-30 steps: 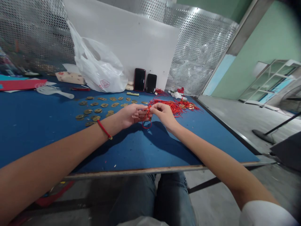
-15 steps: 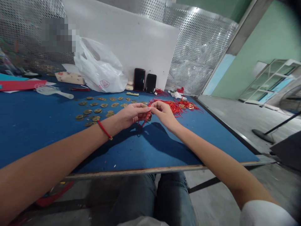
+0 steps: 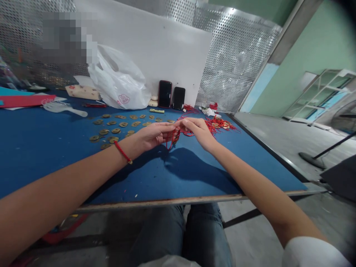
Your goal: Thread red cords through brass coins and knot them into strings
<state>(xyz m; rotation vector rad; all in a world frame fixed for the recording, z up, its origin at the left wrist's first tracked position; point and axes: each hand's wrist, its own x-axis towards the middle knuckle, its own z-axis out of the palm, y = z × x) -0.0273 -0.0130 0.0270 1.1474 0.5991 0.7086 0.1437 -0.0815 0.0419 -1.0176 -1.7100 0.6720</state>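
Above the blue tabletop my left hand point(image 3: 157, 134) is closed on a red cord point(image 3: 168, 142), which hangs in a loop below the fingers. My right hand point(image 3: 198, 130) meets it at the fingertips and pinches the same cord. A coin, partly covered by the cord and fingers, shows just under the fingertips. Several brass coins with holes point(image 3: 116, 131) lie in small stacks left of and behind my left hand. Behind my right hand spreads a pile of red cords point(image 3: 211, 128), with coins tied into some of them at its right end.
Two phones point(image 3: 165, 94) lean against a white board point(image 3: 183, 48) at the back. Left of them stand a white plastic bag point(image 3: 119, 81), a patterned pouch point(image 3: 83, 92) and a clear plastic scoop point(image 3: 62, 108). A yellow-green stick point(image 3: 157, 111) lies before the phones. The table's front edge point(image 3: 167, 202) is near my lap.
My right hand has shifted slightly right and turned over, its back now more upward. The cord loop under my left fingers hangs narrower. My left hand stays nearly in place.
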